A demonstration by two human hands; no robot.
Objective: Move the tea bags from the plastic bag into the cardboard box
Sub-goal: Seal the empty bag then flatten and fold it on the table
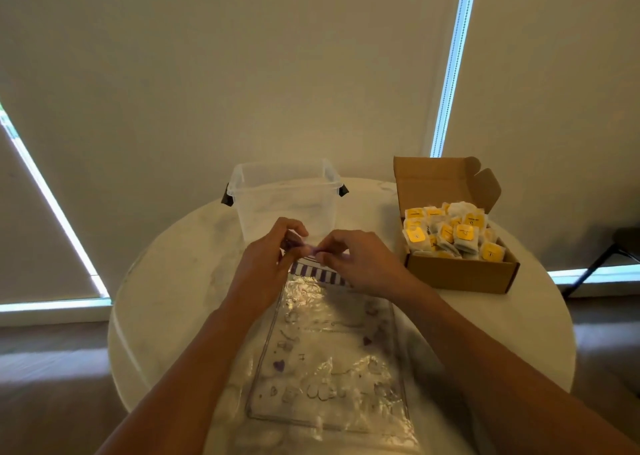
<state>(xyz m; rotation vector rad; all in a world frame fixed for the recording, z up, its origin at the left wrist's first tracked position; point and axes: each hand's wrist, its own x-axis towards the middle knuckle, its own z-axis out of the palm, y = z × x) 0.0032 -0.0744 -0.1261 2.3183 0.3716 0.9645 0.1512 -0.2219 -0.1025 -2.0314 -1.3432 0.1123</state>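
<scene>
Tea bags (453,234) with yellow labels are heaped in the open cardboard box (460,274) at centre right. The flat plastic bag (329,357) is laid at lower centre, its purple top edge pinched by the left hand (266,264) and the right hand (360,264). A clear tub (287,205) is set behind them.

tea bags (452,234) in cardboard box (460,274), right of plastic bag (329,361)

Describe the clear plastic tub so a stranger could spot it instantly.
On the round white table, look to the far edge, just beyond the flat plastic bag. The clear plastic tub stands there, left of the open cardboard box of tea bags. Only it has rigid see-through walls and black side clips.
</scene>
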